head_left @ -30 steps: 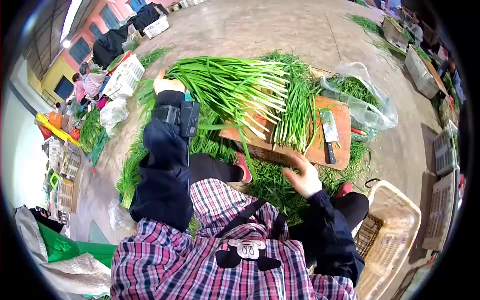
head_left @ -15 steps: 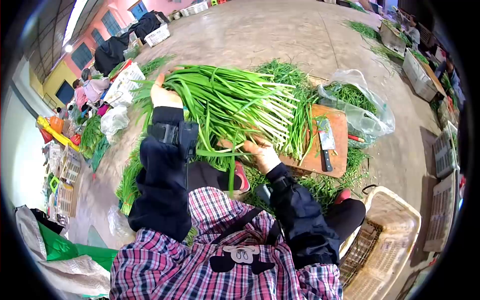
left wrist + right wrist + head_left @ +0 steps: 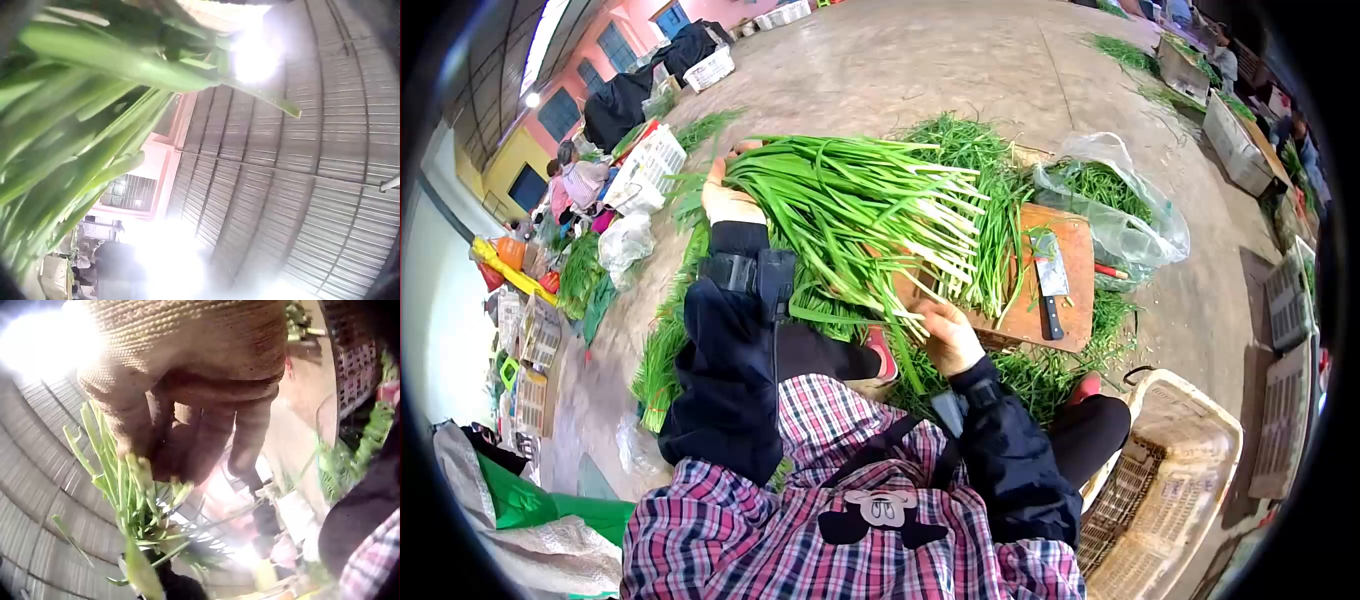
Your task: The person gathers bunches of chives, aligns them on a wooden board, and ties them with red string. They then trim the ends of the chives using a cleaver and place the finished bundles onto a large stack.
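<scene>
My left hand [image 3: 735,203] grips a thick bunch of garlic chives [image 3: 850,200] by its leafy end, with the pale stem ends fanned out to the right. Green leaves [image 3: 81,125] fill the left side of the left wrist view. My right hand [image 3: 952,340], in a knit glove, pinches a few stalks at the bunch's near lower edge. Cut-looking stalk tips [image 3: 134,481] show by its thumb and fingers in the right wrist view. More chives [image 3: 988,275] lie on the wooden board [image 3: 1077,318], beside a cleaver [image 3: 1051,278] with a black handle.
A clear plastic bag [image 3: 1170,240] of greens stands past the board. Loose trimmings [image 3: 1040,385] cover the floor by my feet. At my right is a pale plastic basket [image 3: 1215,440]; bundled chives [image 3: 662,365] lie at my left. Other people [image 3: 582,182] sit farther off.
My right hand came in from beside the board to the bunch, then shifted slightly right and down, now pinching a few stalks. The left hand and bunch have moved slightly down.
</scene>
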Available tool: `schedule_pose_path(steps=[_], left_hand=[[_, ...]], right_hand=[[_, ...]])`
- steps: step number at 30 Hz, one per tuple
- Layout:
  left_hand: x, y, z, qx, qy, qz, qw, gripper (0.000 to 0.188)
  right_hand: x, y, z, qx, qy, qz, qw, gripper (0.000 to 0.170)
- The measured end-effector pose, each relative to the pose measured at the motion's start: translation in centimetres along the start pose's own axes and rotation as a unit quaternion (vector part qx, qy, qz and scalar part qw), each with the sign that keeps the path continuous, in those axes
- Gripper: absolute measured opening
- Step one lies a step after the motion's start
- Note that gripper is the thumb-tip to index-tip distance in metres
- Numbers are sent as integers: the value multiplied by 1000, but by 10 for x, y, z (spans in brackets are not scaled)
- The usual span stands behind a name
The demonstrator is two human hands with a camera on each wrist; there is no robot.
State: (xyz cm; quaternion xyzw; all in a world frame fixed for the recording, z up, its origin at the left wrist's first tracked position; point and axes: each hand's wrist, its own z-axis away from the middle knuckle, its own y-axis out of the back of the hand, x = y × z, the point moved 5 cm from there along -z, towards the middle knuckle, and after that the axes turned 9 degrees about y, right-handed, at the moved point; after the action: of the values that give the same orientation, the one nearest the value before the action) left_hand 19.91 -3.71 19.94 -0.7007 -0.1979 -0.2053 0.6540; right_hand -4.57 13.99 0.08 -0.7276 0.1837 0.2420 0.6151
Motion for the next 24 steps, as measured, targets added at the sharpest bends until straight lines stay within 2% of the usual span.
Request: schedule_pose_path(steps=[1, 3, 4, 5, 6, 7, 9, 10, 11, 13, 15, 16, 19, 20, 21, 22, 23, 24], left_hand=[[2, 4, 0, 11, -9, 9, 1000, 26], [5, 7, 1, -3, 11, 16, 1000, 33], [6, 6, 1, -12, 22, 20, 999, 37], [6, 5, 2, -20, 32, 24, 999, 41], [4, -3, 9, -121, 34, -37, 991, 40], [2, -4, 11, -114, 35, -25, 992, 40], [3, 11, 4, -100, 41, -3, 994, 39], [3, 10, 6, -21, 26, 3, 999, 36], [-3, 9, 12, 15, 35, 68, 997, 36], [-6, 13, 13, -6, 50, 42, 998, 36], [-10, 16, 18, 2, 38, 40, 998, 37], [-10, 16, 21, 18, 15, 15, 1000, 37], [-5, 29, 16, 46, 2, 24, 999, 37], [-3, 33, 17, 75, 16, 68, 995, 35], [0, 37, 15, 71, 19, 64, 995, 35], [3, 40, 14, 67, 21, 61, 996, 35], [7, 43, 12, 63, 22, 58, 996, 35], [9, 44, 13, 69, 32, 62, 995, 36]], right_hand=[[-2, 19, 11, 14, -24, 24, 999, 15], [-12, 38, 25, 3, -25, 237, 971, 13], [-16, 44, 30, 18, -44, 297, 954, 14], [-21, 49, 35, 48, -24, 310, 949, 20], [-22, 51, 37, 73, -7, 278, 958, 26], [-23, 53, 38, 98, 10, 246, 964, 32], [-42, 19, 26, 56, 73, 280, 955, 44], [-35, 13, 16, 35, 64, 230, 971, 49], [-26, 12, 4, 44, 49, 223, 973, 50], [-17, -10, -12, 33, 41, 105, 993, 48], [-13, -22, -26, 50, 112, 47, 991, 45], [-9, -21, -26, 95, 117, 0, 989, 41], [0, 3, -11, 134, 76, -46, 987, 28], [-1, 14, -2, 115, 90, -79, 986, 21], [-20, 11, 16, 99, 94, -6, 991, 18], [-12, 45, 26, 61, 107, 19, 992, 19], [-14, 67, 40, 46, 51, 137, 988, 18], [-22, 80, 52, 38, 26, 390, 920, 24]])
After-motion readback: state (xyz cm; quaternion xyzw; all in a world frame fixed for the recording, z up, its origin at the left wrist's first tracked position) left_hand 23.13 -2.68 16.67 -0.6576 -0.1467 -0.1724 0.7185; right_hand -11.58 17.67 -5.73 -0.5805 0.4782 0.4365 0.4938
